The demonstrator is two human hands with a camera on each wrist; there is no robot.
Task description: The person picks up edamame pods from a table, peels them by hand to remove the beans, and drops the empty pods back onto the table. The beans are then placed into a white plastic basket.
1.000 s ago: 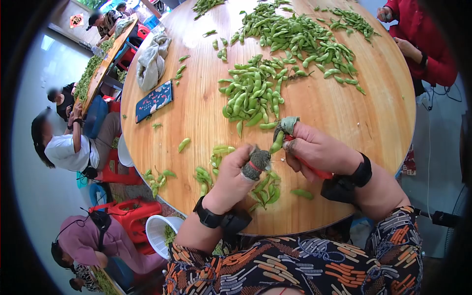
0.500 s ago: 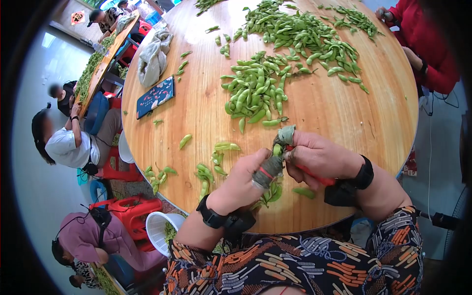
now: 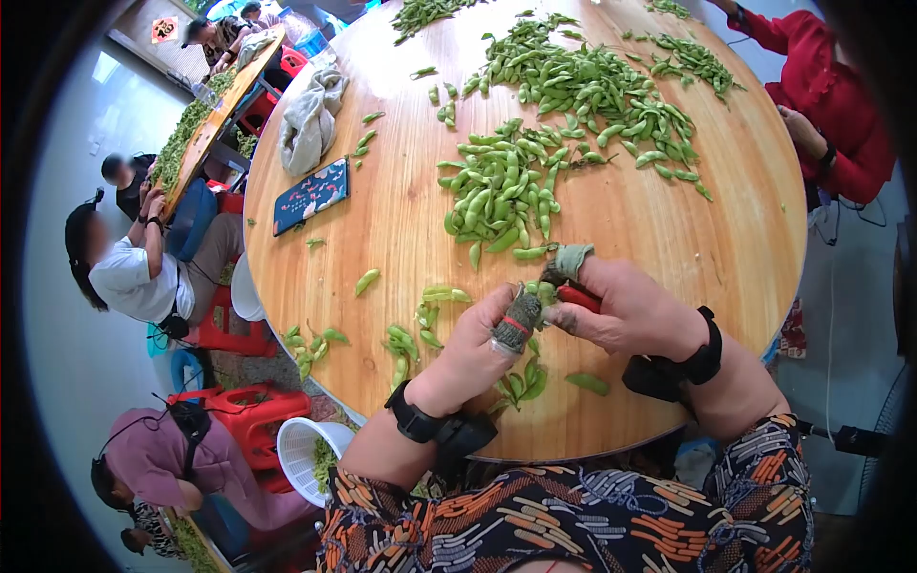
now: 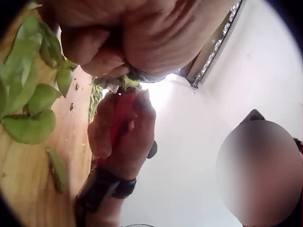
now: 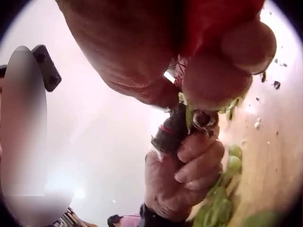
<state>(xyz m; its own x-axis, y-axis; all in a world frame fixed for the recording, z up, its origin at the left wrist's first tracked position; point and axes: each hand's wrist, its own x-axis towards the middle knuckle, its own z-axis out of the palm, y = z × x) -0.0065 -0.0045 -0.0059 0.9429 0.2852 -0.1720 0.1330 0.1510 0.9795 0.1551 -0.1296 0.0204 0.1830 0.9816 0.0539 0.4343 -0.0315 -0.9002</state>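
Note:
Near the table's front edge, my two hands meet around a green pod point(image 3: 546, 292). The left hand point(image 3: 475, 346), its thumb wrapped in dark cloth with a red band, pinches one end. My right hand point(image 3: 626, 304) has a cloth wrap on one finger and grips a red-handled tool point(image 3: 579, 297) while its fingertips touch the pod. The tool's tip is hidden; its red handle point(image 4: 124, 113) also shows in the left wrist view. Below the hands lie several loose pods point(image 3: 521, 384), and one pod point(image 3: 587, 383) lies to their right.
Beyond the hands, a pod heap point(image 3: 501, 191) and a larger heap point(image 3: 592, 86) cover the table point(image 3: 669, 401). A blue patterned case point(image 3: 311, 197) and a grey cloth point(image 3: 311, 119) lie left. A white basket point(image 3: 297, 458) stands below the left edge. A person in red point(image 3: 845, 115) sits at right.
The left hand has drawn back slightly from where it pressed against the right. The right thumb has straightened towards the pod, and more of the red handle shows.

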